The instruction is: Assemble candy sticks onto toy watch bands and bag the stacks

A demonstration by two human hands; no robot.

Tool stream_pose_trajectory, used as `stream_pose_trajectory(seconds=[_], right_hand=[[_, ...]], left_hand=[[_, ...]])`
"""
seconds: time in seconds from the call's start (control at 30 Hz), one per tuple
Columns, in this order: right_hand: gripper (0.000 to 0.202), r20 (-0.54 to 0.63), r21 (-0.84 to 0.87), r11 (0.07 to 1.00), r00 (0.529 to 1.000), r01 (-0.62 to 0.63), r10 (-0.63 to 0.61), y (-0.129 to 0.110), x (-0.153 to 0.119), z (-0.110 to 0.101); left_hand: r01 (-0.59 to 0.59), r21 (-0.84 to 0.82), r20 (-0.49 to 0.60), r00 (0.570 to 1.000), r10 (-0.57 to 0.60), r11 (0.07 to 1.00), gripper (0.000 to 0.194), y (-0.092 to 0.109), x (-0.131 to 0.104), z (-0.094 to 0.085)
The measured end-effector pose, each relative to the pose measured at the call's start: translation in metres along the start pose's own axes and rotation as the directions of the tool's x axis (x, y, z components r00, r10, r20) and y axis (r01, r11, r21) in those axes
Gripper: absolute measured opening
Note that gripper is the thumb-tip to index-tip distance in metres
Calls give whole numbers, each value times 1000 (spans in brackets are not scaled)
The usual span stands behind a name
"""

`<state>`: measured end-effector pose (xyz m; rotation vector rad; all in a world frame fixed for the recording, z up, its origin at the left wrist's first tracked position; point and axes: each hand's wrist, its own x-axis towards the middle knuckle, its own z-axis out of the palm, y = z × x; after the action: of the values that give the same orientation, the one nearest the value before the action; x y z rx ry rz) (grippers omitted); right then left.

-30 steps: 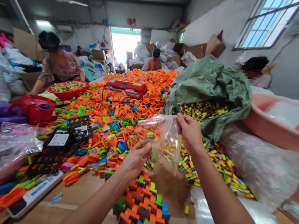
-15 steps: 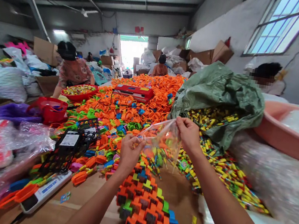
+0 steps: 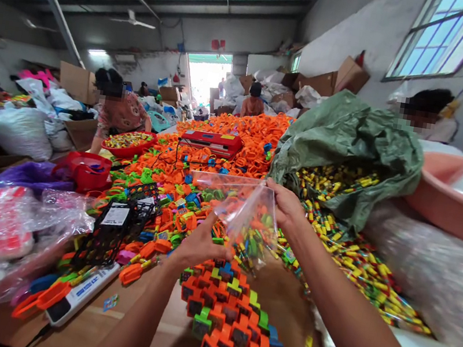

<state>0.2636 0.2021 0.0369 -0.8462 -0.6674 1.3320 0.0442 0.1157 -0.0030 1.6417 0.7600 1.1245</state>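
Observation:
A clear plastic bag [image 3: 253,218] hangs in front of me, its top edge stretched out to the left. My right hand [image 3: 285,205] pinches the bag's upper right corner. Lower and to the left, my left hand [image 3: 202,245] has its thumb and fingers apart beside the bag, and nothing is held in it. Just below the hands, toy watches [image 3: 230,320] in orange, green and blue stand packed together in a block on the brown tabletop.
Orange watches [image 3: 259,137] are heaped behind, with a red device [image 3: 212,143] on top. A green sack [image 3: 346,139] spills small yellow pieces at right. Black trays [image 3: 109,236] and a white power strip [image 3: 83,293] lie left. Several people sit farther back.
My left hand has let go of the bag's edge, moved down and opened. The bag's top edge now extends freely leftward. The view has shifted slightly.

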Motion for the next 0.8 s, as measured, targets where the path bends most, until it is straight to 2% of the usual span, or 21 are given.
stream_pose_trajectory(seconds=[0.03, 0.1, 0.17, 0.23, 0.3, 0.4, 0.5, 0.57, 0.63, 0.7, 0.8], right_hand=[[26, -9, 14, 1000, 1000, -2, 2, 3, 2, 3], [26, -19, 37, 999, 1000, -3, 4, 8, 3, 8], [27, -7, 50, 999, 1000, -7, 7, 13, 1, 14], [24, 33, 53, 999, 999, -13, 12, 19, -5, 20], [21, 80, 50, 998, 997, -22, 18, 26, -13, 26], [19, 182, 21, 999, 982, -50, 46, 39, -23, 34], [18, 287, -33, 994, 952, -105, 110, 55, -30, 44], [16, 312, -47, 990, 939, -136, 144, 63, -33, 49], [14, 335, -39, 990, 931, -139, 144, 68, -37, 52], [14, 349, -37, 995, 932, -93, 100, 70, -39, 53], [15, 307, -134, 988, 951, 76, -31, 69, -37, 46]], left_hand=[[3, 63, -41, 999, -1, 998, 98, -3, -2, 3], [18, 113, -199, 980, 5, 993, 64, -8, -2, 9], [49, 88, -372, 928, -13, 995, 33, -14, 1, 14], [56, 21, -445, 894, -41, 998, 23, -18, 5, 14], [34, -29, -447, 894, -44, 999, 27, -20, 8, 13], [41, -112, -401, 912, -83, 993, 46, -20, 9, 13], [33, -299, -323, 937, -133, 954, 58, -22, 13, 16], [3, -407, -314, 939, -143, 914, 62, -26, 17, 17], [-18, -476, -359, 917, -175, 879, 65, -32, 23, 15], [-30, -516, -424, 877, -225, 856, 66, -37, 27, 10], [-9, -517, -500, 815, -294, 856, 60, -40, 29, -2]])
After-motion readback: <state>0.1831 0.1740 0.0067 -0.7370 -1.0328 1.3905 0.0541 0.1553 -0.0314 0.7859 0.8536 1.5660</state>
